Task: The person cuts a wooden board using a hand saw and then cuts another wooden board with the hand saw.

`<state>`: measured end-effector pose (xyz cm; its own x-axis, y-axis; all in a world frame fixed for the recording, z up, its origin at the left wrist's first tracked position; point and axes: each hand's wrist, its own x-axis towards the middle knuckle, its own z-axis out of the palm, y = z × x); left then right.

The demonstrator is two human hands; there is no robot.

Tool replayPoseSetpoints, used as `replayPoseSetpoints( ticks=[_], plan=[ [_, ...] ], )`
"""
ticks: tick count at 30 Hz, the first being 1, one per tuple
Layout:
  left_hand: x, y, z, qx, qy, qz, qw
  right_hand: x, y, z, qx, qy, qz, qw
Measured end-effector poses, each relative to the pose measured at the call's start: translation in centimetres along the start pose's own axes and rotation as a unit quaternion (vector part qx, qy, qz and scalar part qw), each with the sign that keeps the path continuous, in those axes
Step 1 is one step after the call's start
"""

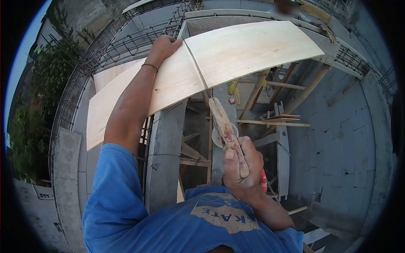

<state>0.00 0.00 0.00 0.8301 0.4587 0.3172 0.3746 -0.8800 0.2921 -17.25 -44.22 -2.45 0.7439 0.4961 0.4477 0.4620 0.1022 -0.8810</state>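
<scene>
A pale plywood sheet [249, 48] lies across the top of the concrete walls. A handsaw [228, 135] with a worn wooden handle is gripped in my right hand [244, 166], in front of my chest. Its narrow blade runs away from me along a dark line across the plywood. My left hand [165, 48] rests on the far edge of the plywood, just left of that line, its fingers curled over the edge and mostly hidden. Left of the line, the plywood reaches under my left forearm.
Steel rebar cages [139, 40] run along the far left. Below the plywood are wooden poles [274, 123], a pale bucket [219, 135] and a concrete beam [164, 147]. A block wall [333, 143] stands at right. Another person's hand [328, 33] is at the upper right.
</scene>
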Motion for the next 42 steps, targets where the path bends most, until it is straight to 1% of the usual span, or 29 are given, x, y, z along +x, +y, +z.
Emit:
replayPoseSetpoints(
  ticks=[2,6,8,12,15,18,20,21,23,24,26,29,33,35,37,39,42],
  plan=[
    [-0.2,0.2,-0.4,-0.001,-0.015,-0.004,1.0,-0.2,0.9,-0.2,0.062,0.019,0.016,0.998],
    [0.0,-0.1,0.1,-0.014,-0.01,-0.004,1.0,0.2,1.0,-1.1,0.035,0.026,0.01,0.999],
    [-0.1,-0.2,0.2,-0.01,-0.005,-0.003,1.0,0.2,1.9,-1.0,0.079,0.038,0.027,0.996],
    [-0.1,-0.6,0.6,-0.011,0.024,0.02,0.999,0.2,1.9,-1.1,0.056,0.021,0.017,0.998],
    [-0.1,-0.5,0.5,-0.014,0.013,0.008,1.0,0.3,2.0,-0.9,0.055,0.011,0.005,0.998],
    [0.0,-0.8,0.8,-0.031,0.014,0.012,0.999,0.7,1.5,-0.6,0.022,0.01,0.005,1.0],
    [0.2,-1.4,1.4,-0.04,0.044,0.035,0.998,0.8,1.3,-0.4,0.0,0.021,-0.012,1.0],
    [0.3,-1.5,1.5,-0.041,0.05,0.031,0.997,0.8,1.2,-0.4,-0.001,0.016,-0.016,1.0],
    [0.5,-1.8,1.5,-0.003,0.047,0.053,0.997,0.6,1.0,-0.4,-0.016,0.01,0.003,1.0],
    [0.3,-1.5,1.2,-0.004,0.054,0.048,0.997,0.5,1.0,-0.2,-0.016,0.004,-0.002,1.0],
    [-0.2,-0.8,0.6,-0.021,0.024,0.008,0.999,0.4,0.9,0.1,-0.049,0.013,0.009,0.999],
    [0.2,-1.3,1.2,-0.027,0.049,0.018,0.998,0.5,0.4,-0.3,-0.03,0.006,0.018,0.999],
    [0.1,-1.1,1.3,-0.039,0.062,0.002,0.997,-1.0,0.6,-1.1,-0.046,-0.002,0.016,0.999],
    [-0.1,-0.9,1.0,-0.03,0.051,-0.014,0.998,-2.4,0.5,-1.3,-0.062,0.025,0.006,0.998],
    [-0.3,-0.8,1.0,-0.03,0.057,-0.013,0.998,-2.6,0.5,-1.3,-0.075,0.022,0.013,0.997],
    [-0.3,-0.9,1.2,-0.03,0.066,-0.008,0.997,-2.4,0.8,-1.3,-0.041,0.025,0.029,0.998],
    [-0.2,-1.3,1.7,-0.016,0.074,-0.007,0.997,-2.0,1.2,-1.2,-0.037,0.021,0.02,0.999]
  ],
)
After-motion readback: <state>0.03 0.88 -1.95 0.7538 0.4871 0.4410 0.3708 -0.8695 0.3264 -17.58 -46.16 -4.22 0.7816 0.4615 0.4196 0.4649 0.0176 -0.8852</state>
